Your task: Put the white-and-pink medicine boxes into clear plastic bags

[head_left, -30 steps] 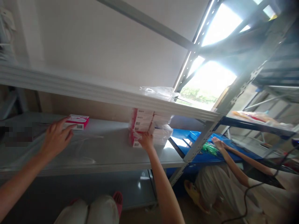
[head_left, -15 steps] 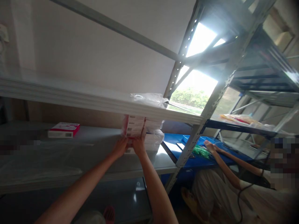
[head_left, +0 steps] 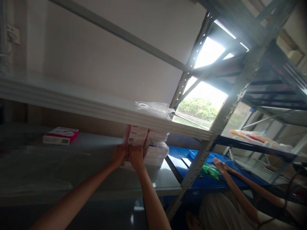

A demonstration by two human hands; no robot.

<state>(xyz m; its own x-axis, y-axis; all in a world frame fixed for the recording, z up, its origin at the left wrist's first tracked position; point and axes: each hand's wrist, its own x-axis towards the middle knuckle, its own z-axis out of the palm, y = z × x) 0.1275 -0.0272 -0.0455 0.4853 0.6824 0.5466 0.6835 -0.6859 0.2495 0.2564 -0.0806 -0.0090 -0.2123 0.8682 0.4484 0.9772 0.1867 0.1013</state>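
Note:
On the lower shelf (head_left: 100, 143) stands a stack of white and pink cardboard boxes (head_left: 137, 132), its top hidden by the shelf board above. My left hand (head_left: 119, 156) is closed at the front left side of the stack, fingers curled on a box. Close beside it, my right hand (head_left: 136, 156) is also closed, gripping at the stack's front face. Below both hands a box (head_left: 127, 165) juts out a little toward the front left. Clear plastic wrap (head_left: 163, 149) covers the right-hand boxes. My fingertips are partly blurred.
A single white and pink box (head_left: 61, 135) lies to the left. A plastic bag (head_left: 154, 108) rests on the upper shelf (head_left: 96, 110). Right of the perforated metal post (head_left: 200, 163), a co-worker's hands (head_left: 219, 164) are over green items (head_left: 211, 171) on a blue surface.
The view has shifted, so the shelves sit lower. Both my hands have moved slightly left against the stack, and a lower box now sticks out further to the left.

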